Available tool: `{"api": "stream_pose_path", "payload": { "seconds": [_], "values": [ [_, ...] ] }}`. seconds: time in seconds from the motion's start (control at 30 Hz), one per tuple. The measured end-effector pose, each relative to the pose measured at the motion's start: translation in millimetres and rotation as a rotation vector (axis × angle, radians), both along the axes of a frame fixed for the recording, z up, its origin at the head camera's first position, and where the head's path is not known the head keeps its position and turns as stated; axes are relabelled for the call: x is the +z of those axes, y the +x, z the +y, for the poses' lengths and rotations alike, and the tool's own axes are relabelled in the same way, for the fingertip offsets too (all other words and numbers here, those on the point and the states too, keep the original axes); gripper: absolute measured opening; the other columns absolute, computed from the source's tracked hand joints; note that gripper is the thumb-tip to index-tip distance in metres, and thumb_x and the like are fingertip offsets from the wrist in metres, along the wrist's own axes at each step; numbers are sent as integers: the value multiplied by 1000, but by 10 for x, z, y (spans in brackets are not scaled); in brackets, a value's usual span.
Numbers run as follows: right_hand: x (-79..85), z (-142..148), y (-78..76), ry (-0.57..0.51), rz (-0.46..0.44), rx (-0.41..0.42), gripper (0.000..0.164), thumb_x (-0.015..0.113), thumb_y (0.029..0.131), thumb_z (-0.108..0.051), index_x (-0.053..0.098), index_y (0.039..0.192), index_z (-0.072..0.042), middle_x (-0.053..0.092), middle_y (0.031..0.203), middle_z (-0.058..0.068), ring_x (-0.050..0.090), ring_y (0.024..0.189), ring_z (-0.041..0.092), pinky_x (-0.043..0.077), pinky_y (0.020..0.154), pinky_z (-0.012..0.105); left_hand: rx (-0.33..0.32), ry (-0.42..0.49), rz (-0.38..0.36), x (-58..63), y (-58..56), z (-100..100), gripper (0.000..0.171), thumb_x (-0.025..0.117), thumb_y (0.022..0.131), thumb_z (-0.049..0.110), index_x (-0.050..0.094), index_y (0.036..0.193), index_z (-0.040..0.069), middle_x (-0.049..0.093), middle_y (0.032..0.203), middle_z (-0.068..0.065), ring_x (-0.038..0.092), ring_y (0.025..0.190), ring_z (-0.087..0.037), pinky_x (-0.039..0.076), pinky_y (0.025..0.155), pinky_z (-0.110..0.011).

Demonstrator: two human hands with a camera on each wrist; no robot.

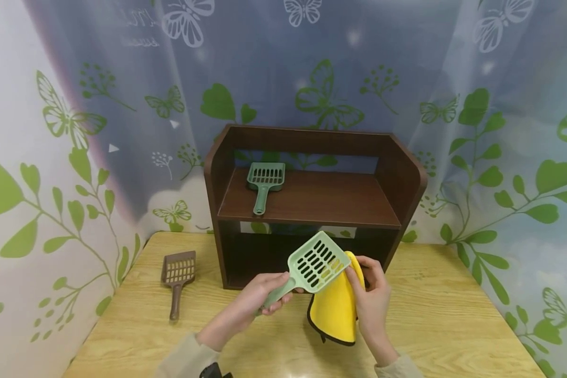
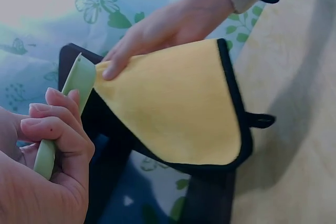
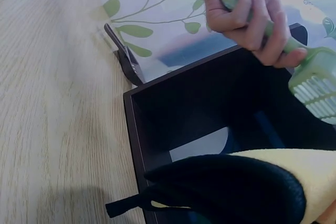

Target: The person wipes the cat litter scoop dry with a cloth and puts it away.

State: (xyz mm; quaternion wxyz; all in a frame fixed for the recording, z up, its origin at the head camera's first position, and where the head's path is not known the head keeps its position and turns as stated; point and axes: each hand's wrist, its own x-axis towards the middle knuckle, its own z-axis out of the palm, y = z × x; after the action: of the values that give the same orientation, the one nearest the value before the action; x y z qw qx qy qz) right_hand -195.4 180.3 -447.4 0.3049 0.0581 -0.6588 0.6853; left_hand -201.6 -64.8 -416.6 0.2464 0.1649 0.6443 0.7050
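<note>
My left hand (image 1: pixel 269 294) grips the handle of a light green slotted litter scoop (image 1: pixel 317 261), held tilted up in front of the shelf. In my right hand (image 1: pixel 374 299) is a yellow cloth (image 1: pixel 336 310) with black edging and a small black loop, pinched near its top. The cloth's upper part meets the scoop's far right edge, and the rest of it hangs down. In the left wrist view, the right fingers press the yellow cloth (image 2: pixel 173 108) close against the scoop's rim. The right wrist view shows the cloth's black underside (image 3: pixel 231 187).
A dark brown two-level shelf (image 1: pixel 312 197) stands at the back of the wooden table (image 1: pixel 434 315). On its upper level lies a dark green scoop (image 1: pixel 266 177). A brown scoop (image 1: pixel 177 273) rests on the table to the left. Patterned curtains (image 1: pixel 274 63) surround the table.
</note>
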Motion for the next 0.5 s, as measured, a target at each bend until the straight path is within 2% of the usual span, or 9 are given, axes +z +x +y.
{"api": "stream_pose_path", "payload": {
  "seconds": [0.33,0.5],
  "values": [
    [46,39,42,12,-32,-4,22,70,94,1,64,115,4,71,102,5,70,87,12,59,69,23,26,-41,120,332,-78,49,47,46,108,40,66,121,-1,55,79,0,36,52,-7,29,47,-18],
    [52,58,54,6,-24,4,22,70,93,2,64,114,5,72,102,5,70,87,12,59,69,23,57,-31,171,500,-146,118,46,42,110,39,63,124,0,55,79,-3,36,52,-9,29,50,-20]
  ]
}}
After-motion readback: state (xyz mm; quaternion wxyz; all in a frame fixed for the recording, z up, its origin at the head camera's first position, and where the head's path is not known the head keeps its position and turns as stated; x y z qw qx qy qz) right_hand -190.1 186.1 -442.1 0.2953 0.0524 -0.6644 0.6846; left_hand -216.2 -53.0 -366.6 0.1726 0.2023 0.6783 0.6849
